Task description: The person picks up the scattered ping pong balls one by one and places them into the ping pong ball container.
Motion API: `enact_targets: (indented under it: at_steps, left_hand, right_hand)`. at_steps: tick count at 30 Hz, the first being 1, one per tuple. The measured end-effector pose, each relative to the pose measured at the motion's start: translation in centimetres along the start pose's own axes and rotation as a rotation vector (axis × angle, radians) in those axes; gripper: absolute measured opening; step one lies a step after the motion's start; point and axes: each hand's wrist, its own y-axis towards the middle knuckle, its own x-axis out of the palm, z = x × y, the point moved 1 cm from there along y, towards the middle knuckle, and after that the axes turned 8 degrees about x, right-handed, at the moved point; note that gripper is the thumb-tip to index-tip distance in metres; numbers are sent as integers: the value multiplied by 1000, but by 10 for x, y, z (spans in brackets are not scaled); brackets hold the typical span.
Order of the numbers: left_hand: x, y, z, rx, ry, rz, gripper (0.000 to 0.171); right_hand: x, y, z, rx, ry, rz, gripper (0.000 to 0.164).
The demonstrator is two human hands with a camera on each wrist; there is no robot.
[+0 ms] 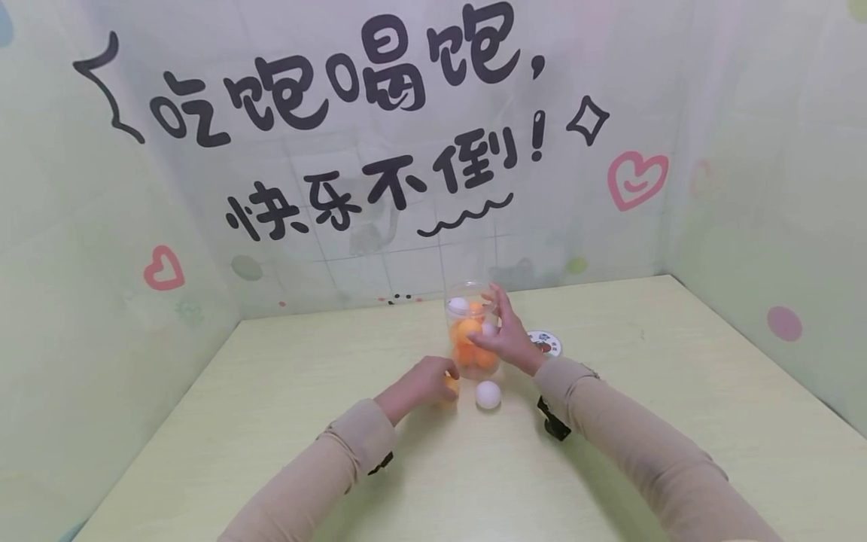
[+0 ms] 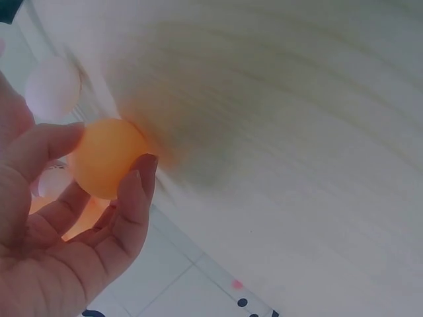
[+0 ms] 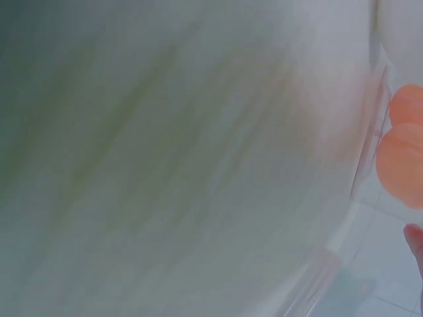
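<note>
A clear plastic jar (image 1: 474, 373) stands upright toward the back of the table, with several orange and white ping-pong balls inside. My right hand (image 1: 511, 343) grips the jar from its right side, fingers spread along the wall. In the right wrist view, orange balls (image 3: 404, 162) show behind the jar's wall beside one fingertip (image 3: 414, 241). Left of the jar's base, my left hand (image 1: 428, 381) pinches an orange ping-pong ball (image 2: 106, 158) between thumb and fingers, low over the table. One white ping-pong ball (image 1: 488, 394) lies in front of the jar.
A round white printed disc (image 1: 546, 343) lies just right of the jar, partly behind the right wrist. Pale printed curtains with large dark lettering (image 1: 393, 60) enclose the light wooden table (image 1: 291, 391) at the back and both sides.
</note>
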Motion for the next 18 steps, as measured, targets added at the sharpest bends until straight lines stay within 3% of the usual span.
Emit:
enact_targets:
  at_steps: [8, 11, 15, 18]
  left_hand:
    - [-6, -3, 0, -4, -23, 22, 26]
    - [-10, -4, -2, -4, -14, 41, 26]
    - [-18, -6, -5, -50, -50, 51, 26]
    - [-25, -10, -7, -86, -96, 61, 25]
  right_hand:
    - [0, 1, 1, -2, -5, 5, 88]
    - [2, 7, 14, -19, -5, 10, 88]
    - [2, 7, 13, -17, -4, 12, 88]
    - [2, 0, 0, -4, -1, 15, 87]
